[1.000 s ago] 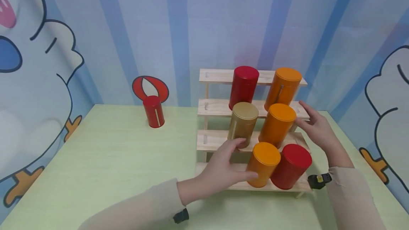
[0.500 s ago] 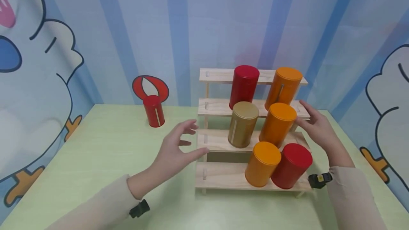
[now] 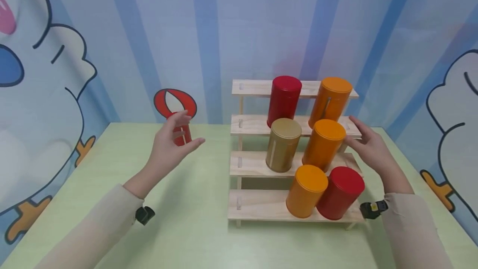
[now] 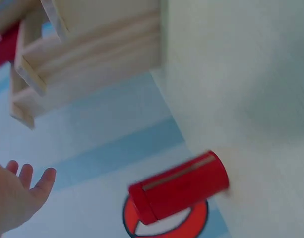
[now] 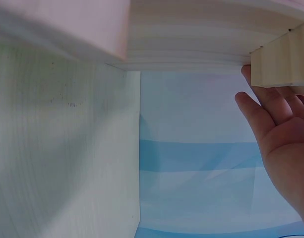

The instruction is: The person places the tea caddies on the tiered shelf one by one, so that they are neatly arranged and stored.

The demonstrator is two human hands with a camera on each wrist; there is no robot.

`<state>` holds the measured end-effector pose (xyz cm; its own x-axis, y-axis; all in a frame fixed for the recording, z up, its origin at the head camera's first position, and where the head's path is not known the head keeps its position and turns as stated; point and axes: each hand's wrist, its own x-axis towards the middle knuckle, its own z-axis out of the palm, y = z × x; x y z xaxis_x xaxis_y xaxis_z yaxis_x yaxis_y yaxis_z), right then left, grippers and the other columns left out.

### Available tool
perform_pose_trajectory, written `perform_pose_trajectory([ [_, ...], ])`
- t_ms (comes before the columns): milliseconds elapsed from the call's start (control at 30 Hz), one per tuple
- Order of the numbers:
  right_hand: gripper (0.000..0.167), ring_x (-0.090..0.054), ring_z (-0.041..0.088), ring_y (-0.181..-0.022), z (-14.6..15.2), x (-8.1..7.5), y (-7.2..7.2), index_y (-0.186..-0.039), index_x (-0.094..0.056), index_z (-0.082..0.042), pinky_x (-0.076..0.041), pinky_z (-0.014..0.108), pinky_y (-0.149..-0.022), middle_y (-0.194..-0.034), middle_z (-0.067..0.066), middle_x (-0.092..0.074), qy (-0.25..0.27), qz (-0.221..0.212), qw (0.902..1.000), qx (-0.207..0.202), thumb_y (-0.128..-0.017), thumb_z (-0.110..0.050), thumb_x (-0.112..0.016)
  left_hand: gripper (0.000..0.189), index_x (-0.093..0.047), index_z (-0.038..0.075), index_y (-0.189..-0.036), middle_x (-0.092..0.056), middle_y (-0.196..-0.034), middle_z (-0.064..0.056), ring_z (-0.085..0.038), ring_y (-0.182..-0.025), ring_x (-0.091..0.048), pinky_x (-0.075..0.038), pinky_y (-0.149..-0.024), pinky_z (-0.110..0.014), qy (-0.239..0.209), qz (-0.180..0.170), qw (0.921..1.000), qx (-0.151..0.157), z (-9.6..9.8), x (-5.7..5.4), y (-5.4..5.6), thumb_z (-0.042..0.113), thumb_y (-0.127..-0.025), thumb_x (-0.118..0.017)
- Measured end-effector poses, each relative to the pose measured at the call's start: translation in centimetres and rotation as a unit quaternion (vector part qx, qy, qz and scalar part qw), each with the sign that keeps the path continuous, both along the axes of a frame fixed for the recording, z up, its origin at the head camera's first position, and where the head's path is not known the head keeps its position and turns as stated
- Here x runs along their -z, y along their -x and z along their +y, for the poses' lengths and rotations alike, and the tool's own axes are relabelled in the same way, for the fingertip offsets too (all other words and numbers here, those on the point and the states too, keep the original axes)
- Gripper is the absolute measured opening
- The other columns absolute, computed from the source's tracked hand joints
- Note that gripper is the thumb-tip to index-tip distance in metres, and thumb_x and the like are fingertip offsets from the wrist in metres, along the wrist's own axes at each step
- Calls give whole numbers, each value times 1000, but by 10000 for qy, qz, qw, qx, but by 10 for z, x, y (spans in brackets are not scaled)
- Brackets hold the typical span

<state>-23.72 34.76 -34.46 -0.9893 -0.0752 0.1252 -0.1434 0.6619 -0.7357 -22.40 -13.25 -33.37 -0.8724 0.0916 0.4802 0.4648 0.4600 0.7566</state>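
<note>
My left hand is in front of the small red canister on the left of the table, fingers and thumb spread, partly covering it. The left wrist view shows the red canister standing apart from the fingers. My right hand grips the right end of the tiered wooden rack, thumb and forefinger at opposite edges of a shelf board. Part of this hand is hidden behind wood in the right wrist view.
Upright on the rack stand a red canister, an orange canister, a gold canister, another orange canister, and an orange and red canister on the lowest shelf. A striped blue backdrop rises behind.
My left hand has left the orange canister on the lowest shelf and moved left and back across the table to the small red canister. My right hand has stayed at the rack.
</note>
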Motion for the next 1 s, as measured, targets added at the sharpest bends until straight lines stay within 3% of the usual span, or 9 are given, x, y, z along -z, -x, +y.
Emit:
perform_pose_trajectory([
  [233, 74, -44, 51, -123, -1, 1, 0, -156, -7, -21, -37, 67, -97, -158, 23, -12, 26, 31, 10000, -46, -99, -43, -48, 74, -36, 9, -144, -49, -135, -14, -33, -125, -45, -42, -101, -54, -120, 51, 9983, -562, -24, 15, 31, 17, -83, -76],
  [467, 74, -43, 52, -124, -1, 1, 1, -156, -6, -20, -37, 67, -97, -158, 25, -12, 38, 23, 10000, -85, -99, -43, -48, 74, -34, 10, -146, -45, -141, -12, -29, -130, -41, -38, -105, -51, -485, -147, 9932, -1044, -38, 28, 53, 22, -85, -75],
  [733, 75, -43, 52, -124, -1, 0, 0, -156, -6, -19, -36, 67, -97, -158, 25, -12, 92, 31, 9999, -67, -99, -44, -48, 80, -30, 13, -148, -41, -146, -9, -29, -136, -35, -33, -109, -50, -674, -438, 9893, -1217, -40, 37, 75, 27, -84, -75],
  [1000, 75, -43, 52, -124, 1, 1, 0, -156, -7, -19, -36, 67, -97, -158, 24, -13, 100, 59, 9999, -51, -99, -44, -48, 85, -22, 15, -152, -33, -152, -9, -28, -140, -29, -34, -109, -55, -959, -943, 9831, -1241, -43, 49, 91, 28, -86, -73],
])
